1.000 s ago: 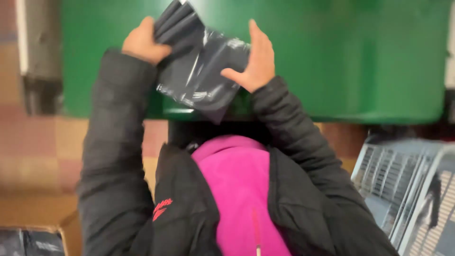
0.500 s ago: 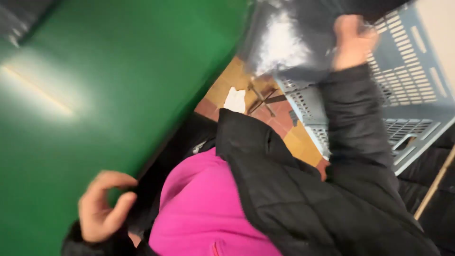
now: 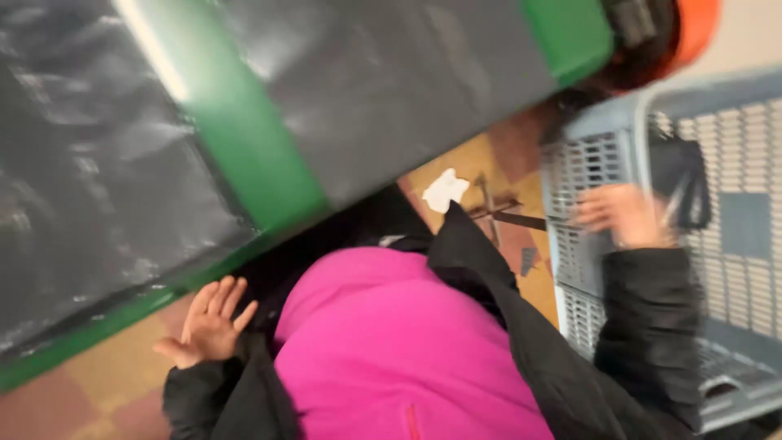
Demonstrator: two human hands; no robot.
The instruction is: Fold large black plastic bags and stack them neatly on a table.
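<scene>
Just past the right hand (image 3: 623, 216), a dark bag (image 3: 680, 183) lies in the grey crate (image 3: 733, 122).

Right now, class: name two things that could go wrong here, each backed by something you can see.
1. The right hand is blurred at the grey crate rim; the dark bag could perhaps snag or slip.
2. The white scrap on the floor might cause a slip. The left hand hangs open and holds nothing.

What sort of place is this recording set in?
Probably a packing or sorting workroom: a green table with dark plastic bags on it, a grey slatted crate beside it, and a tiled floor.
</scene>
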